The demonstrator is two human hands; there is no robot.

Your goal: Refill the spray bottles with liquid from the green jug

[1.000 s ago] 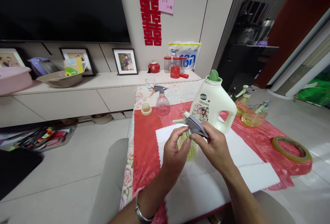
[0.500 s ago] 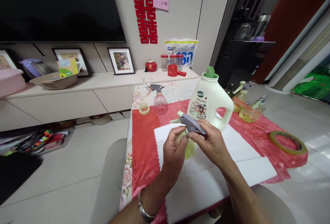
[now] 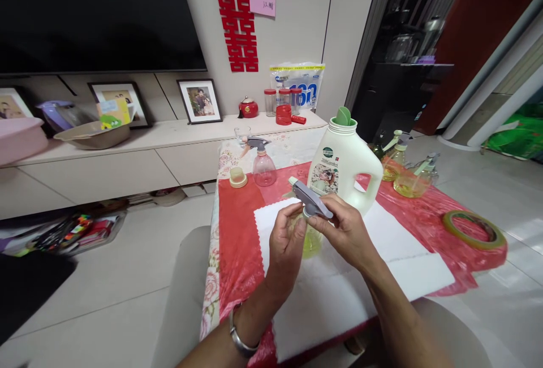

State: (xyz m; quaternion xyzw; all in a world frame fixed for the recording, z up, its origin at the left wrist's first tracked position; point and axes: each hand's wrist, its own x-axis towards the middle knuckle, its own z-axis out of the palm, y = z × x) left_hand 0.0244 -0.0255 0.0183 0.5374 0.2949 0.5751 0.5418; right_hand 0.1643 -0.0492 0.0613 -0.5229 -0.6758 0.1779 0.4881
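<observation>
A small clear spray bottle (image 3: 311,238) with yellowish liquid stands on a white cloth (image 3: 339,277) in front of me. My left hand (image 3: 285,249) is wrapped round its body. My right hand (image 3: 345,232) pinches its grey trigger head (image 3: 307,198) at the neck. Just behind stands a large pale-green detergent jug (image 3: 345,167) with a green open cap.
An empty pink spray bottle (image 3: 263,164) and a cream cap (image 3: 237,177) sit at the table's far left. Two more spray bottles with yellow liquid (image 3: 409,173) stand far right. A tape roll (image 3: 473,229) lies on the red plastic sheet (image 3: 237,226). A low cabinet (image 3: 127,153) runs behind.
The grey trigger head has turned a little between my fingers, and the view has shifted slightly. The bottle stays in place on the cloth.
</observation>
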